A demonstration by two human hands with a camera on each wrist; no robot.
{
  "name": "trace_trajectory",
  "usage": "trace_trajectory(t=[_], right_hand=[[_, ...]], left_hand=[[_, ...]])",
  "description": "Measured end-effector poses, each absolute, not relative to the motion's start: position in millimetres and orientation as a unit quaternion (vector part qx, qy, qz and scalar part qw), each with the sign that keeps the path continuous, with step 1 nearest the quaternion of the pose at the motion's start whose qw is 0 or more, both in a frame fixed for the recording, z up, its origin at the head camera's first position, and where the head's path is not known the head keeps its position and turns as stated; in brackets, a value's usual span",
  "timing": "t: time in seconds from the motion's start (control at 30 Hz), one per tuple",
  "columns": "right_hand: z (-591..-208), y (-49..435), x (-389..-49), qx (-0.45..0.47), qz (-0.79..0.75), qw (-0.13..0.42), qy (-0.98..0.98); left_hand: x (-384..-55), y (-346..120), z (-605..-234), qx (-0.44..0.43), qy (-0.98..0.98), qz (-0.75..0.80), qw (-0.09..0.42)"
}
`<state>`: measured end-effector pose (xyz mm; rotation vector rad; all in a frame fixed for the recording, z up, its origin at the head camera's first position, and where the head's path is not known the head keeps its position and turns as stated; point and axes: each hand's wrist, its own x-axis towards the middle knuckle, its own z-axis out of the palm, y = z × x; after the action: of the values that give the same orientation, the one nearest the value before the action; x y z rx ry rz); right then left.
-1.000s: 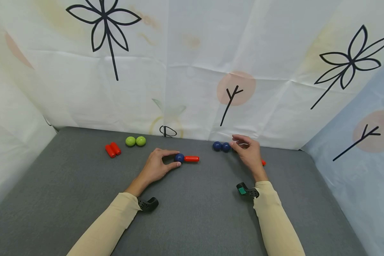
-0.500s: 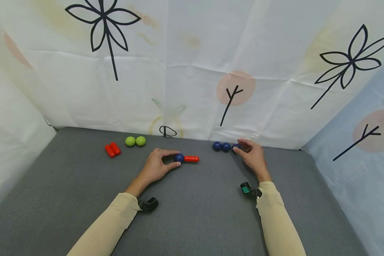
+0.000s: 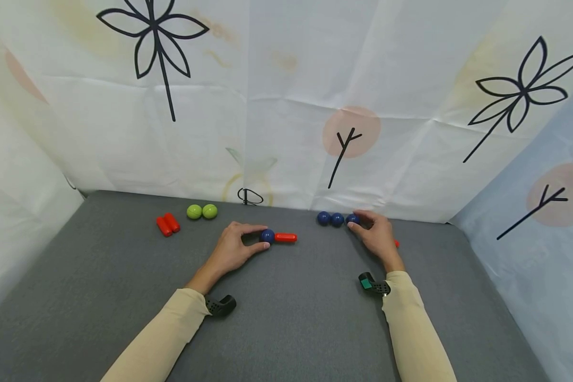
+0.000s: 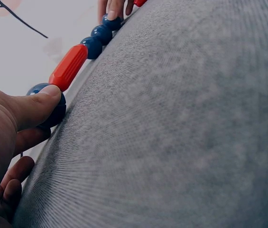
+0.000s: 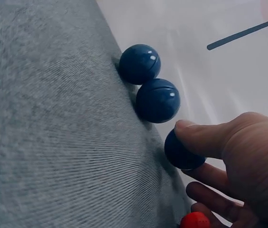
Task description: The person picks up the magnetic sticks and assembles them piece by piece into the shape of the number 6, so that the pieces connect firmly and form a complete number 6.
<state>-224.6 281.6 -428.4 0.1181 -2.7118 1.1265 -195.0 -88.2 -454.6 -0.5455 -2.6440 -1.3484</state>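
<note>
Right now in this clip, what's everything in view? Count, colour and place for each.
tabletop: one, grey, underneath
blue balls: four, blue, three at back right, one near centre
green balls: two, green, back left
red pieces: at least four, red, two back left, one beside the central ball, one partly hidden at right
printed cloth: count unclear, mostly white, behind and at the sides
wrist devices: two, black, one per wrist
sleeves: two, pale yellow, one per arm
left grip: one, bare, pinching the central ball
right grip: one, bare, pinching the rightmost blue ball
</note>
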Motion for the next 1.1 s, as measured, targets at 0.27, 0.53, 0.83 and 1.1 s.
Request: trace_trajectory(t=[0.27,0.53,0.83,1.1], right_hand=[[-415.2,278.8,-221.9,0.043,0.431,0.116,-0.894],[-398.9,260.3,-216.3,0.089,0.499,0.064,-0.86],[-403.8,231.3,-212.8,0.161,0.506,-0.028,-0.847],[-417.1,213.1,-211.4,0.196,0.482,-0.054,-0.852]], left_hand=[[-194.8,-88.0,-454.6,-0.181,-0.873,-0.448,0.06],[-194.9,-89.0,-455.8,-0.178,-0.876,-0.445,0.058],[-194.2,-88.8,-454.0,-0.184,-0.873,-0.447,0.063],[-194.3,-88.7,-454.7,-0.187,-0.872,-0.446,0.068]])
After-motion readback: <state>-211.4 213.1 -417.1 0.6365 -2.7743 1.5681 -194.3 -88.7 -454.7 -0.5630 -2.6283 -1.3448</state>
